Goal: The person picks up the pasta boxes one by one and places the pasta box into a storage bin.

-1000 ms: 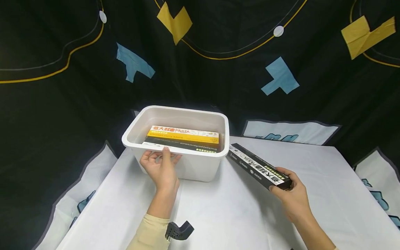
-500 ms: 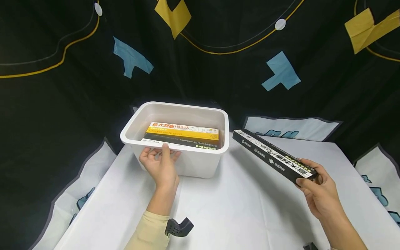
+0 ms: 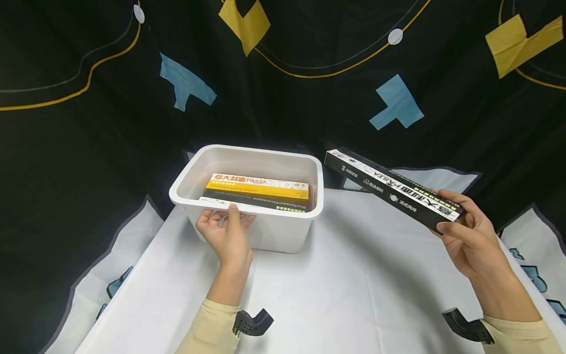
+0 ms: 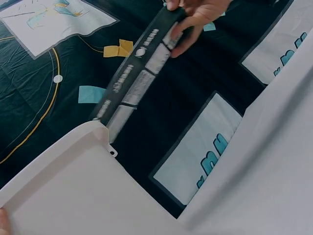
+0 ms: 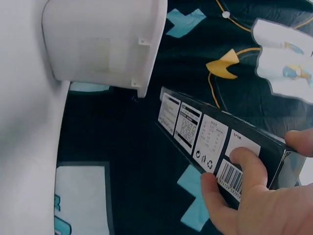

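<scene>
A long black-and-white pasta box [image 3: 393, 189] is held above the table by my right hand [image 3: 473, 236], which grips its near end between thumb and fingers. Its far end points toward the bin and sits slightly higher than the bin's rim. In the right wrist view the underside of the pasta box [image 5: 205, 142] shows labels and a barcode. My left hand [image 3: 227, 236] pinches the front rim of a white plastic bin [image 3: 265, 231], thumb on top and fingers beneath. Inside the bin lie a yellow pasta box [image 3: 261, 189] and a black pasta box [image 3: 252, 199], side by side.
The bin stands on a table with a white cloth [image 3: 318, 295]. Behind hangs a black curtain [image 3: 283, 108] with yellow and blue decorations. White printed panels [image 3: 115, 265] border the table's sides.
My right hand has lifted the black pasta box from beside the bin, up and to the right. My left hand stays on the bin's rim.
</scene>
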A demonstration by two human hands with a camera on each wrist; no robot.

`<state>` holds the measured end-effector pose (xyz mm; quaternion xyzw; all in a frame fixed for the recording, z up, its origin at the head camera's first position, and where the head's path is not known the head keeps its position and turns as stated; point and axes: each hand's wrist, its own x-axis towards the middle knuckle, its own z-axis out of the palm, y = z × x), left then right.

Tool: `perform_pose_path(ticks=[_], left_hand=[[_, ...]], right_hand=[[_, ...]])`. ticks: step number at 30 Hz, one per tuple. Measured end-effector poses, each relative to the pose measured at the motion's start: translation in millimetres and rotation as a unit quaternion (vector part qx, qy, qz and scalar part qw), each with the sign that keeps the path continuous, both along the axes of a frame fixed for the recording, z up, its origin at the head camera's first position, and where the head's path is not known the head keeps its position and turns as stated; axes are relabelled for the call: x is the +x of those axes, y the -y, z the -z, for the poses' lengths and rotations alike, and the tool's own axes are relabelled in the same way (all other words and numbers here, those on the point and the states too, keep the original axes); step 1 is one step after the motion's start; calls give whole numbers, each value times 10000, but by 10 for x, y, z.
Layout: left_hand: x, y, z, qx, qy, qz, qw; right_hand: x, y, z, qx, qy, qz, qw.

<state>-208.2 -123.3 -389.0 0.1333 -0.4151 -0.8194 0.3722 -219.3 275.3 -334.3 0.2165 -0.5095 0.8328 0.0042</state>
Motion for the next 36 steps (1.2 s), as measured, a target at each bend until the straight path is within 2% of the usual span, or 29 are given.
perform_pose_path(ticks=[8,15,22,30,36], left_hand=[[-3,2,17,7,-9,15,10000],[-20,-14,11,152,-7,-61,9999],[-12,10,-1,286,34,-73,9996],[-1,15,-12,253,14,-20,9997],[-6,9,-14,256,-87,-67,9996]], right_hand=[[-243,311,-157,588,52,-449,9972],[-514,643,-196,1005,-28,-1028,9896],[-735,1112,-230,1565,-35,-1123,9813],[-948,1544,-184,1773,-131,-1301,9754],[-1083,1801,-122,2052,50,-1460,9678]])
